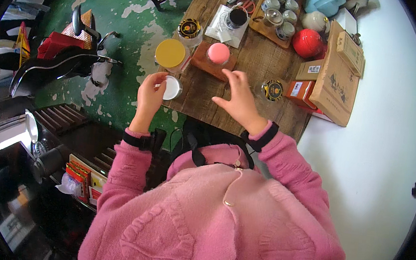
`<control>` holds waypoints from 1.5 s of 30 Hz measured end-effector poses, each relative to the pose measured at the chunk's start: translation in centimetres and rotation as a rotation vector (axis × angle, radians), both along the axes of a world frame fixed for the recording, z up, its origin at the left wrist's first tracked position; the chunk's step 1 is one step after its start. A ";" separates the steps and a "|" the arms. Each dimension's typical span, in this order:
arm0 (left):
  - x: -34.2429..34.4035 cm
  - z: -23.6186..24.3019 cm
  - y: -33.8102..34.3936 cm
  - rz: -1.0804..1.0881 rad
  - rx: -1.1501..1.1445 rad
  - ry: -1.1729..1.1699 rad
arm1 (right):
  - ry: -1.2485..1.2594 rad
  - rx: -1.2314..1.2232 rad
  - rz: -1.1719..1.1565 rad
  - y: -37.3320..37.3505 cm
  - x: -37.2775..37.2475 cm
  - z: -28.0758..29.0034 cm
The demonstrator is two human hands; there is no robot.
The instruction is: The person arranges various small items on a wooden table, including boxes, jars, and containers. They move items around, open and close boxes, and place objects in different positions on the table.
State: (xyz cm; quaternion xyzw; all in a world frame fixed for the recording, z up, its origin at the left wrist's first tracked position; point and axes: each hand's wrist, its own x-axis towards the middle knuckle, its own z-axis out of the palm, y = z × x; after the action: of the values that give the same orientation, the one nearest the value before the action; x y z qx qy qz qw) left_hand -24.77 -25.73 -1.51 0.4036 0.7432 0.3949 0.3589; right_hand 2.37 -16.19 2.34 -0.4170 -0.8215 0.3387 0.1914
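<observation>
At the table's near left corner, my left hand (149, 97) has its fingers curled against the side of a small round container with a white top (173, 88). My right hand (242, 103) is open over the wood, thumb and fingers spread, with nothing between them. Just beyond its fingertips, a jar with a pink lid (219, 53) stands on a reddish-brown box (206, 65). A jar with a wide gold lid (170, 52) is beyond my left hand, near the table's left edge. Right of my right hand is a clear jar with a black-and-gold lid (273, 90).
Another black-and-gold-lidded jar (189, 29) stands farther back. A black-topped cup (236, 18) rests on white paper. Beyond are a wooden tea tray (259, 27) with several cups, a red round container (308, 43) and a brown paper bag (337, 87) along the white wall.
</observation>
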 end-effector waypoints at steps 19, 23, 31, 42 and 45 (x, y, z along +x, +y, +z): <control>-3.4 -9.2 -3.0 0.005 -0.032 0.021 | -0.105 -0.208 0.398 -1.8 -12.3 -11.0; -3.3 -8.4 -3.1 -0.017 -0.019 0.096 | -0.110 -0.323 0.388 -1.7 -12.9 -11.3; -2.1 -7.9 -2.4 -0.007 0.030 0.122 | -0.025 -0.251 0.369 -1.3 -11.7 -11.4; 2.8 -0.3 0.2 -0.139 0.020 0.161 | 0.065 -0.253 0.236 0.9 -5.0 -3.1; 5.8 2.6 2.3 -0.189 0.030 0.174 | 0.162 -0.301 0.171 1.9 -1.4 -0.4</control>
State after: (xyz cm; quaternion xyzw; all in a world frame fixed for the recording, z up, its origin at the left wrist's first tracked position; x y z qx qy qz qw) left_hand -18.99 -23.45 1.10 0.5102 0.7241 0.3339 0.3224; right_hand 0.97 -14.29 1.89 -0.3408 -0.7759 0.5053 0.1629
